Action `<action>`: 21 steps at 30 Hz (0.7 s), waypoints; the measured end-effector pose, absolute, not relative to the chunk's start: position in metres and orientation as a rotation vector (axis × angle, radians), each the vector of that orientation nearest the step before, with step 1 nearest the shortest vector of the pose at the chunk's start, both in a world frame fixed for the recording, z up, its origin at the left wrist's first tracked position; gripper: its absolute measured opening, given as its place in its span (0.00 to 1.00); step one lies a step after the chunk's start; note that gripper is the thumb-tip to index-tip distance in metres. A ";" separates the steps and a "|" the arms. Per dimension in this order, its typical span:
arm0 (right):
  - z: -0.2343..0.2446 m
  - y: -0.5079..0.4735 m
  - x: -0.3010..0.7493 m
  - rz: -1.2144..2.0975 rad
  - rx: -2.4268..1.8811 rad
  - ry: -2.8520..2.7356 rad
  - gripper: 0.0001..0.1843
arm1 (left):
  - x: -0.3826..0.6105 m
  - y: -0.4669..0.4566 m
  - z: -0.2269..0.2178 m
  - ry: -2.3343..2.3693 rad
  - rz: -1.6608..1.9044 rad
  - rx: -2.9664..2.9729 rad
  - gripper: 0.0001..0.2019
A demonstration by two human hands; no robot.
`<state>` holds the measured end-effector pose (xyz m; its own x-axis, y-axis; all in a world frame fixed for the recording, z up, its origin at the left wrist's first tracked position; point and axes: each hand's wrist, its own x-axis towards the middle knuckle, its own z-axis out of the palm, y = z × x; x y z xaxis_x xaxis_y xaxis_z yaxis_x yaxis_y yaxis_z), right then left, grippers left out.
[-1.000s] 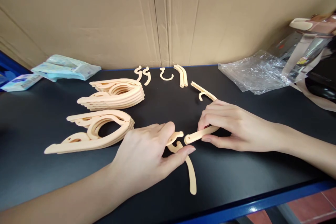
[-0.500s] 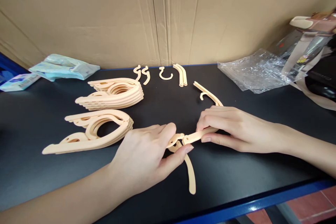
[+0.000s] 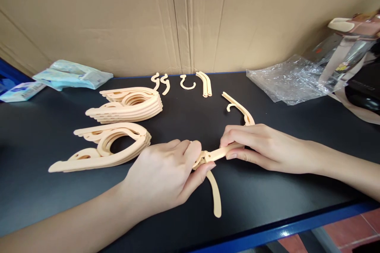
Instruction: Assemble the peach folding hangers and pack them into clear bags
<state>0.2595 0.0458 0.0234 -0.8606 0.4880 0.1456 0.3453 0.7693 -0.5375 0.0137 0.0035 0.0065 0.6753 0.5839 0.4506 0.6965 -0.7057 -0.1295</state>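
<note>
Between my two hands, just above the black table, is a cream plastic folding hanger in parts. My left hand (image 3: 166,174) pinches a small holed hanger piece (image 3: 198,161) between thumb and fingers, mostly hidden by them. A curved strip (image 3: 216,195) extends below that thumb. My right hand (image 3: 264,148) is closed on a hanger arm (image 3: 216,155), whose holed end meets the small piece. Whether the two are joined I cannot tell. Beyond the right fingers lie another curved hanger arm (image 3: 237,103) and a small hook end (image 3: 230,106).
Folded hangers are stacked in a near pile (image 3: 103,162) and a far pile (image 3: 127,116) at left. Loose hooks (image 3: 187,86) and curved arms (image 3: 204,84) lie along the back edge. Wipes packs (image 3: 71,75), clear plastic wrap (image 3: 285,81) and a strapped bottle (image 3: 347,55) flank them.
My left hand has shifted slightly right and my right hand slightly left, bringing the small piece and the arm's end closer. The arm beyond my right fingers has moved a little right.
</note>
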 end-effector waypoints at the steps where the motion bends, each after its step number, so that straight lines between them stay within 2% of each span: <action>1: 0.023 0.046 0.260 0.737 -0.648 -2.690 0.09 | 0.014 0.004 0.008 -1.005 -0.536 -2.596 0.21; 11: 0.019 0.048 0.260 0.727 -0.667 -2.693 0.11 | 0.012 0.004 0.014 -0.949 -0.443 -2.560 0.20; 21: 0.019 0.051 0.259 0.820 -0.611 -2.629 0.08 | 0.011 0.004 0.011 -1.021 -0.485 -2.565 0.19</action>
<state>0.2594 0.0514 0.0188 -0.8576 0.4849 0.1713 0.3014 0.7439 -0.5965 0.0113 0.0045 0.0112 0.6842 0.5902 0.4284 0.7050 -0.6856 -0.1813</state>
